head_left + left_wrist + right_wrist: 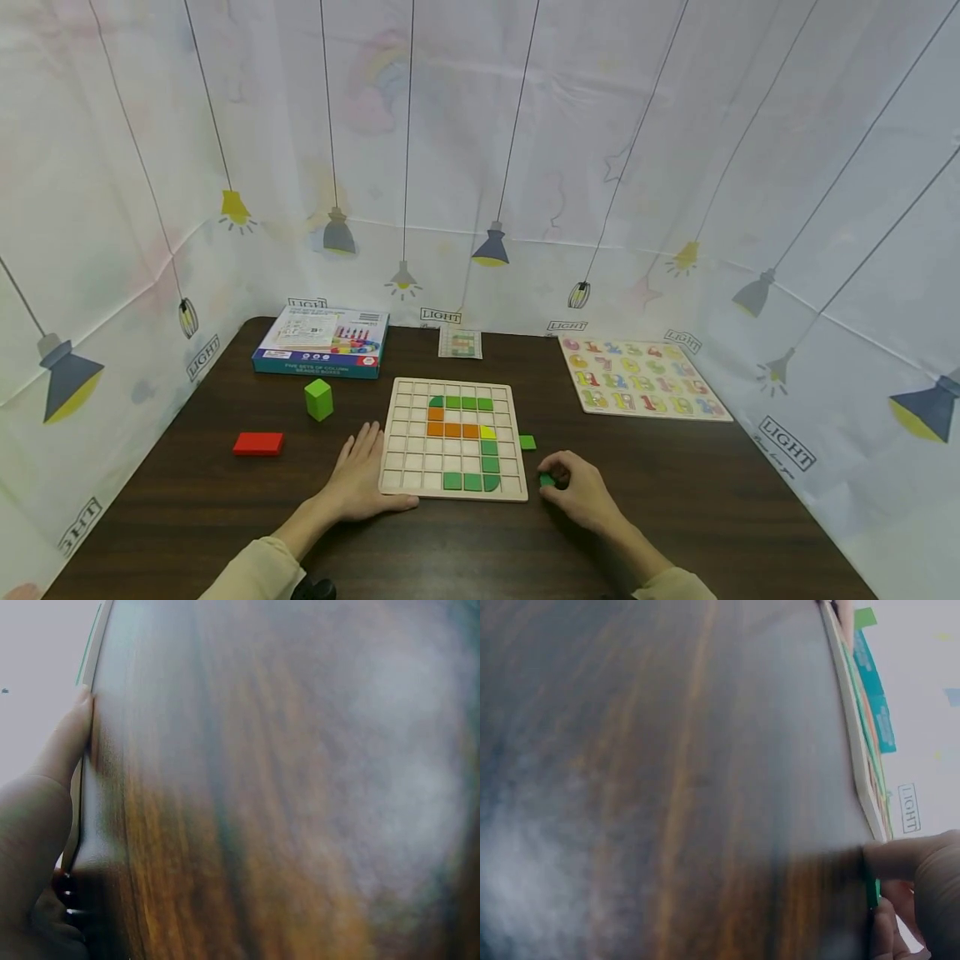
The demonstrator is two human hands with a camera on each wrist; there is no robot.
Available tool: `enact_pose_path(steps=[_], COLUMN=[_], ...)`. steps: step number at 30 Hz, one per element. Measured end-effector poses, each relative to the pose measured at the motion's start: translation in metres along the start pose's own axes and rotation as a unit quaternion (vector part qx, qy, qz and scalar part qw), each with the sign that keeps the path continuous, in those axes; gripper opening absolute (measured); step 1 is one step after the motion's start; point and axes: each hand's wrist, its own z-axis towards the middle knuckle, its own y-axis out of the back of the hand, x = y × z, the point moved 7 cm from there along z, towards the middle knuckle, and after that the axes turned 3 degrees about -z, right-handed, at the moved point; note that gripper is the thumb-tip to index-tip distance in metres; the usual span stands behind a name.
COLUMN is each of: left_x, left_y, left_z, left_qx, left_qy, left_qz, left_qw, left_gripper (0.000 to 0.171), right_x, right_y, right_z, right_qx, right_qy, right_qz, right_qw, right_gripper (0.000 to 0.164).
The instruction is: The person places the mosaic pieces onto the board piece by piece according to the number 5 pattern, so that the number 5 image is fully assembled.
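Observation:
A pale wooden grid board (408, 433) lies on the dark table, with green, orange and yellow tiles set in its cells in a bent, S-like line. My left hand (360, 477) rests at the board's near left corner, fingers straight along the left side and thumb along the near edge. To the right of the board, my right hand (581, 493) pinches a small green tile (547, 480) between thumb and fingers, close over the table. The same tile shows edge-on in the right wrist view. A lighter green tile (528, 442) lies beside the board's right edge.
Left of the board are a red block (258, 444) and an upright light green block (318, 399). Behind them lies a flat toy box (321, 365). A small pattern card (460, 343) sits at the back, and a number puzzle board (637, 377) at the back right.

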Motion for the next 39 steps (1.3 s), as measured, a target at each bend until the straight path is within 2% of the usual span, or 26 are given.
enact_pose_path(steps=[9,21,31,34,39], left_x=[0.001,0.000,-0.002,0.000,-0.001], left_y=[0.000,0.000,-0.001,-0.003,0.000], left_z=[0.000,0.000,-0.002,-0.001,-0.001], left_qx=[-0.010,-0.013,-0.010,-0.012,-0.021], left_qy=[-0.004,-0.007,-0.011,-0.008,-0.013], left_qz=[-0.001,-0.007,-0.004,0.004,-0.004], left_qw=[0.9999,0.9999,0.9999,0.9999,0.9997], left_gripper=[0.126,0.125,0.124,0.124,0.124], right_x=[-0.005,-0.005,-0.011,-0.006,0.016], right_y=[0.001,0.002,-0.001,-0.001,-0.009], right_z=[0.001,0.003,0.003,0.007,0.014], right_qx=[-0.011,-0.018,-0.014,-0.023,-0.028], right_qy=[-0.013,-0.025,-0.055,-0.042,0.003], right_qz=[0.021,0.027,0.043,0.042,0.032], right_qw=[1.000,0.999,0.997,0.998,0.999], right_gripper=[0.034,0.030,0.030,0.029,0.030])
